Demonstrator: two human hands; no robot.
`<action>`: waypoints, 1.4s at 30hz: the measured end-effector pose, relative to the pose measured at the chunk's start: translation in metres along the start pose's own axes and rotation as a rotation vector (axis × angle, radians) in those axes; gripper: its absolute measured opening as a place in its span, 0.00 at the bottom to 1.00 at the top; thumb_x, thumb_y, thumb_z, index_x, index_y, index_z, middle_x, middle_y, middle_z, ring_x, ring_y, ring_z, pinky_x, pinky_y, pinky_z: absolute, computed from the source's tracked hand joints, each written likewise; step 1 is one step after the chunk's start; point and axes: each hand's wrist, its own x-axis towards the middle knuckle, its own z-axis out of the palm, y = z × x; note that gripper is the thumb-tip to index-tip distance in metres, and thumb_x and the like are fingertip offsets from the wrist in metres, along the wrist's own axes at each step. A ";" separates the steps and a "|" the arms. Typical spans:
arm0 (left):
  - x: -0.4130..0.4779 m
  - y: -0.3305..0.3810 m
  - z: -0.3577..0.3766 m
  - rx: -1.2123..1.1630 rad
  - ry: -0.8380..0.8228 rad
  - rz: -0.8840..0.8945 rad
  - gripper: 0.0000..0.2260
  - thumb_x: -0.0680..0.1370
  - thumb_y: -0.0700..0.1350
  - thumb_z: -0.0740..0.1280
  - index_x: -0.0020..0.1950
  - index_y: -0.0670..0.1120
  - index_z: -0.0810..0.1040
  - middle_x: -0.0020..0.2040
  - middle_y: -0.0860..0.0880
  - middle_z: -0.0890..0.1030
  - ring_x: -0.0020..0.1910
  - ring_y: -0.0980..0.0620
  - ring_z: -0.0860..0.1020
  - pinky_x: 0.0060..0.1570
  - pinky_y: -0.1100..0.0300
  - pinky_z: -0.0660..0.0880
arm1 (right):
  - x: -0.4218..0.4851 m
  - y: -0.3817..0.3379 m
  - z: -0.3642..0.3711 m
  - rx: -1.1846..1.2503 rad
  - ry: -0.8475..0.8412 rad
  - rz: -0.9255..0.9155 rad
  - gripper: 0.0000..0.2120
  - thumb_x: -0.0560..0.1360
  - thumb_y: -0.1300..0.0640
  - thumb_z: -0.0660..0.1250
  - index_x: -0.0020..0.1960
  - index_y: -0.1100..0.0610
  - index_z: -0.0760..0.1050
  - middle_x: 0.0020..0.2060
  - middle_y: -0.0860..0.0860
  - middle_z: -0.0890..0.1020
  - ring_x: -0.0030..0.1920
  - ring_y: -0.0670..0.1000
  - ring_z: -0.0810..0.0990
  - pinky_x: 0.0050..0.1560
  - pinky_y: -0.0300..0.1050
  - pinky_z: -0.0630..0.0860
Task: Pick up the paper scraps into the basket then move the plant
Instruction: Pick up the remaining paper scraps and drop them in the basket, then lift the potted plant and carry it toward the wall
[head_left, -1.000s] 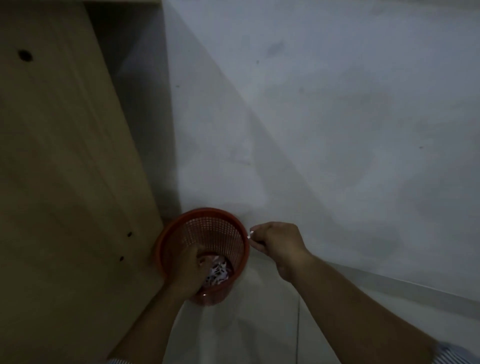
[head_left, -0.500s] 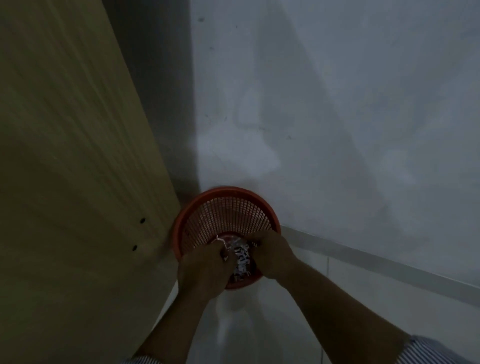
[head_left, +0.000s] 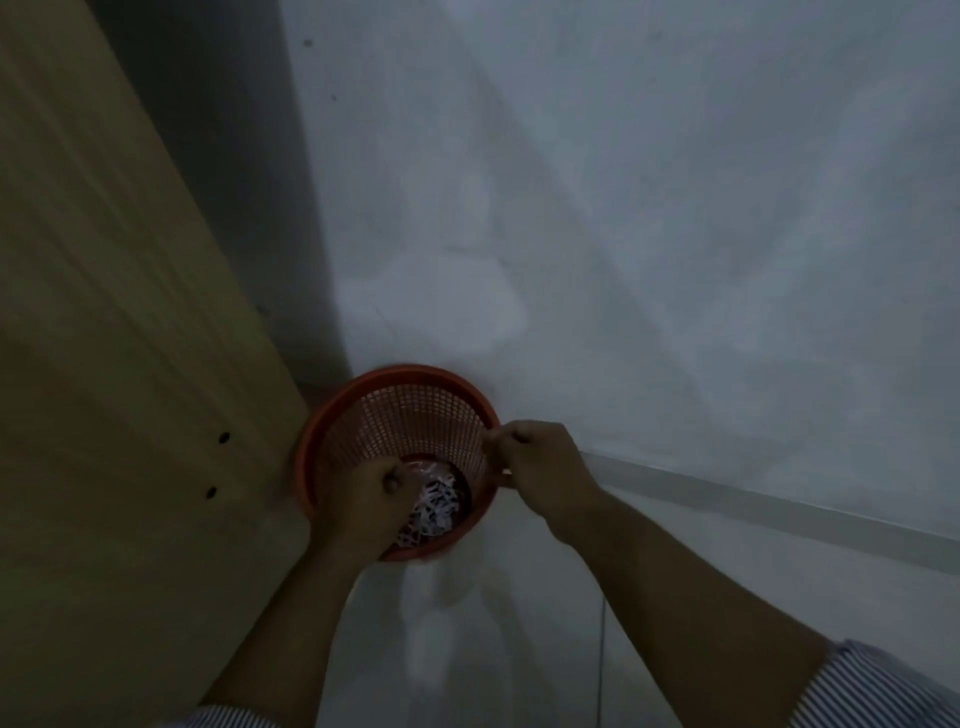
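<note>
An orange mesh basket stands on the floor in the corner between a wooden panel and the wall. White paper scraps lie at its bottom. My left hand reaches inside the basket just left of the scraps, fingers curled shut; whether any scrap is between them is hidden. My right hand is closed at the basket's right rim, fingers over the inner side and thumb outside it. No plant is in view.
A tall wooden panel fills the left side, touching the basket. A grey wall rises behind, with a pale skirting strip along the tiled floor.
Half a second ago both hands were down among the scraps. My right hand has since come up and out to the basket's right rim, while my left hand stays inside.
</note>
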 end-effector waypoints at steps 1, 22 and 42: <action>0.000 0.008 0.001 -0.008 0.041 0.010 0.16 0.77 0.48 0.66 0.30 0.45 0.70 0.26 0.46 0.75 0.29 0.51 0.75 0.29 0.58 0.64 | -0.001 -0.001 -0.010 0.010 0.032 0.002 0.10 0.70 0.56 0.66 0.37 0.59 0.83 0.37 0.60 0.85 0.37 0.54 0.82 0.48 0.62 0.82; -0.146 0.327 0.216 -0.124 -0.515 0.661 0.13 0.76 0.52 0.65 0.33 0.49 0.72 0.27 0.53 0.73 0.28 0.55 0.71 0.35 0.58 0.72 | -0.229 0.153 -0.343 -0.206 0.731 0.342 0.22 0.77 0.50 0.62 0.55 0.69 0.78 0.56 0.64 0.81 0.55 0.61 0.80 0.58 0.52 0.75; -0.474 0.423 0.480 0.155 -1.254 0.870 0.08 0.76 0.51 0.66 0.50 0.47 0.79 0.42 0.51 0.82 0.38 0.57 0.77 0.37 0.66 0.71 | -0.486 0.469 -0.438 0.334 0.937 0.781 0.33 0.78 0.46 0.62 0.76 0.60 0.56 0.76 0.55 0.63 0.74 0.56 0.63 0.70 0.41 0.61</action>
